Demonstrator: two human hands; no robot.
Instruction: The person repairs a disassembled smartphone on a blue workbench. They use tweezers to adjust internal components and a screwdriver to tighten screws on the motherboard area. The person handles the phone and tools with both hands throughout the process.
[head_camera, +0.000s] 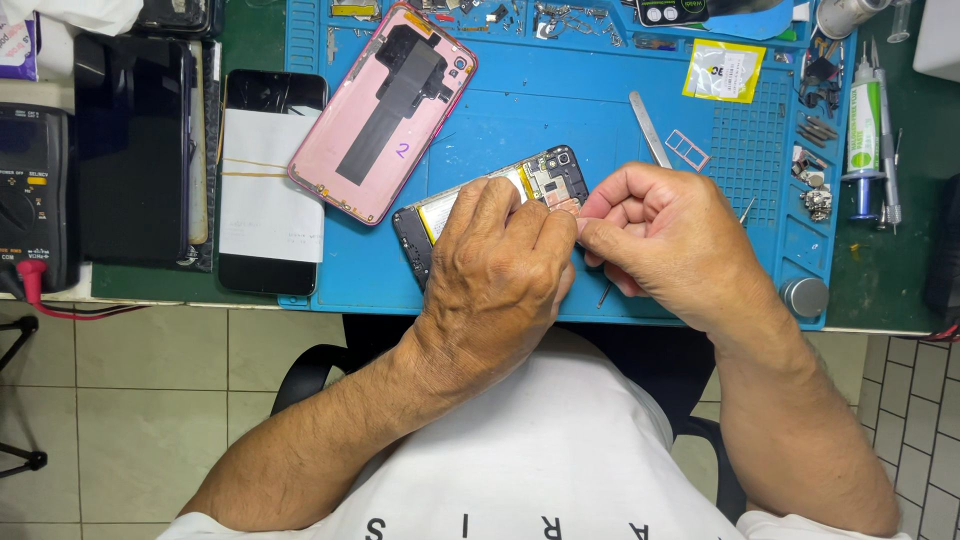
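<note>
- Resting palm-down on the opened phone (455, 215), the left hand (500, 265) has its fingers curled over the body and pins it to the blue mat (540, 120).
- The right hand (660, 235) is closed in a pinch, thumb and forefinger pressed together at the phone's upper corner; whether anything small sits between them I cannot tell.
- The phone lies tilted near the front edge of the mat, its back off, showing a yellowish battery, a dark frame and a circuit board with camera parts at the top end. Most of its middle is hidden under the left hand.
- Just beyond it to the left lies the pink back cover (385, 110), inner side up, with a black patch.
- Beside the right hand lie a metal pry tool (650, 128) and a small pink card tray (687, 149).
- Farther right, a yellow packet (725, 70), a glue tube (864, 125) and a metal knob (805, 296).
- On the left of the tabletop (880, 280), a dark phone wrapped in white paper (270, 185) and a multimeter (30, 195).
</note>
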